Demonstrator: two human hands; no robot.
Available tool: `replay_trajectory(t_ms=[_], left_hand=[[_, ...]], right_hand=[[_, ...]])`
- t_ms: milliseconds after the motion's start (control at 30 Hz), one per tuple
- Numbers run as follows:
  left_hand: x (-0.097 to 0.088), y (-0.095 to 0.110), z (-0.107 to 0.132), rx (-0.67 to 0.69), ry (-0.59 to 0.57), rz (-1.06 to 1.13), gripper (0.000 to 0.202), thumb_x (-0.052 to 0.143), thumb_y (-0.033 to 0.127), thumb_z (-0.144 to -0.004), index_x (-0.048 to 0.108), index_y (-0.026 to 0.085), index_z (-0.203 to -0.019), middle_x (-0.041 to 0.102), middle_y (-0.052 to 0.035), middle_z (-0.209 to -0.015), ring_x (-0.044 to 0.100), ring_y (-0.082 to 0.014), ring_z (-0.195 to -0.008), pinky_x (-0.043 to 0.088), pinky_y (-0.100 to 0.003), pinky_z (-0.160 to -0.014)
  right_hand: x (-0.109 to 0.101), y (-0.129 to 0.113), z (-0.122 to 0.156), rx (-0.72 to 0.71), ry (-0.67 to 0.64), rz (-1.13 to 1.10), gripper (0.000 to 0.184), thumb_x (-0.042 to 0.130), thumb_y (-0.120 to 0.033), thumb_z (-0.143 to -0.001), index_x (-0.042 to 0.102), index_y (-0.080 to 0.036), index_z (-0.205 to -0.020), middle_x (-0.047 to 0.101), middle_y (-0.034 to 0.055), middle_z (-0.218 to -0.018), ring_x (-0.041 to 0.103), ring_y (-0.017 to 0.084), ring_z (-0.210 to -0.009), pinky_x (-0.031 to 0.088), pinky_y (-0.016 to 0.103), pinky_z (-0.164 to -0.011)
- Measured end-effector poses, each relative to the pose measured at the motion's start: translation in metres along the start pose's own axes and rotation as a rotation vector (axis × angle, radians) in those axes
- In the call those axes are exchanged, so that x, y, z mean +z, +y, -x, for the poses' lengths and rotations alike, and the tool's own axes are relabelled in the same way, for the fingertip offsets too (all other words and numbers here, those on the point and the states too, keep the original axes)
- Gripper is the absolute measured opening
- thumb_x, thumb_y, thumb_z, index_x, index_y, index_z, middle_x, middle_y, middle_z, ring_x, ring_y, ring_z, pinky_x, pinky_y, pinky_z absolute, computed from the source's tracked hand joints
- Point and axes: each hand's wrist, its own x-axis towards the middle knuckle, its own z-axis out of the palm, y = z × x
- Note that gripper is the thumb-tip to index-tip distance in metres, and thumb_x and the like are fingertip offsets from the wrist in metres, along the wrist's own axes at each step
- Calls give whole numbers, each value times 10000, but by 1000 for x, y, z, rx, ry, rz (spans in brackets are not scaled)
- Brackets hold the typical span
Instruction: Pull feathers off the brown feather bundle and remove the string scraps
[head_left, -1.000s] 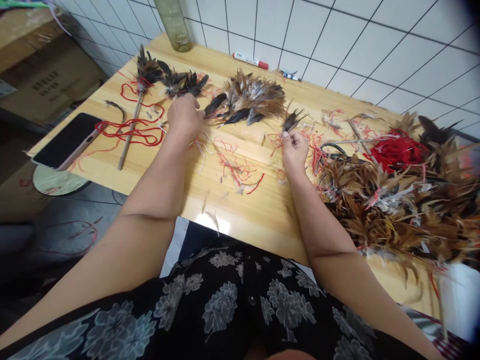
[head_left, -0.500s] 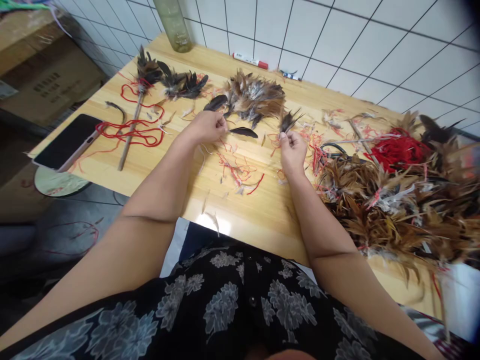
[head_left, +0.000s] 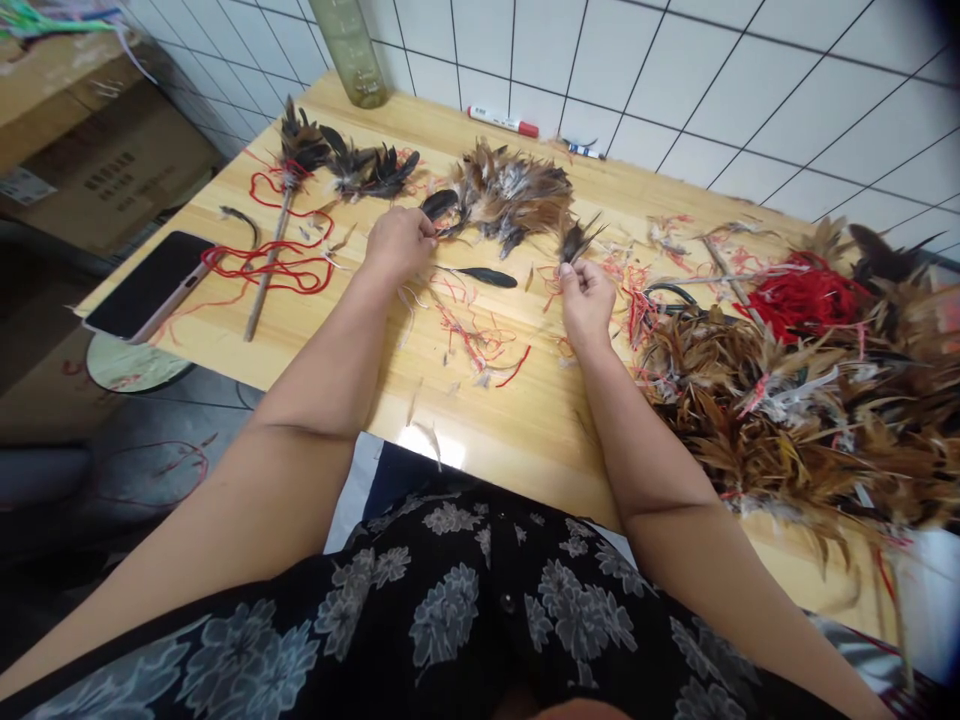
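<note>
My right hand (head_left: 589,305) is closed, thumb and fingers pinching a small bunch of dark feathers (head_left: 577,243) whose tips point up and away. My left hand (head_left: 403,243) has its fingers curled together close to a black feather (head_left: 441,204) at the left of a brown feather pile (head_left: 517,190). Whether anything is between those fingertips is hidden. A single long black feather (head_left: 489,277) lies on the wooden table (head_left: 450,420) between my hands, its pale quill pointing toward the left one.
At left are a feather-topped stick (head_left: 268,265), red cord (head_left: 300,285), a phone (head_left: 146,285) and dark feathers (head_left: 375,172). A bottle (head_left: 352,60) and red marker (head_left: 502,122) stand near the wall. Right are feather bundles (head_left: 795,410) and red string (head_left: 806,300). Thread scraps (head_left: 476,345) lie scattered.
My left hand has moved left and slightly away from me, off the lone black feather's quill, which now shows. My right hand and its feather bunch have barely moved.
</note>
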Motion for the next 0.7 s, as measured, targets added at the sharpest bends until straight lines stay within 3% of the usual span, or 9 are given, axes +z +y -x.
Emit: replay_trajectory(t_ms=[100, 267, 433, 567, 700], left_hand=[[1, -1, 1, 45, 55, 108, 233, 773, 281, -865, 581, 313, -736, 569, -6, -731, 596, -238, -1082, 421, -374, -1055], [-8, 11, 11, 122, 118, 182, 290, 858, 193, -918, 595, 282, -836, 518, 17, -751, 575, -192, -1137, 361, -329, -1098], [-6, 24, 19, 188, 49, 121, 235, 792, 189, -975, 644, 267, -809, 577, -22, -845, 574, -230, -1223, 389, -360, -1142], [2, 28, 18, 170, -38, 61, 160, 739, 166, -925, 692, 268, -811, 686, -64, -1017, 602, -303, -1319, 423, -393, -1214], [7, 29, 15, 146, -40, 19, 193, 738, 166, -952, 649, 248, -802, 733, -106, -1177, 581, -354, -1438, 396, -438, -1314]], right_hand=[[-2, -8, 1, 50, -14, 5, 538, 730, -712, -1035, 567, -253, -807, 458, -68, -691, 416, 127, -658, 331, 324, -684], [-2, -12, 3, 62, -8, 6, 521, 744, -692, -1027, 570, -254, -803, 432, -73, -684, 386, 127, -662, 314, 320, -687], [0, -8, 2, 55, -2, 14, 543, 721, -725, -1028, 571, -255, -802, 430, -70, -695, 382, 127, -658, 315, 327, -690], [0, -9, 2, 64, -22, 19, 528, 758, -692, -1029, 561, -256, -805, 431, -71, -695, 403, 130, -673, 336, 321, -698], [-1, -11, 3, 58, -28, 24, 546, 762, -695, -1027, 537, -264, -779, 396, -72, -677, 371, 133, -656, 319, 329, -682]])
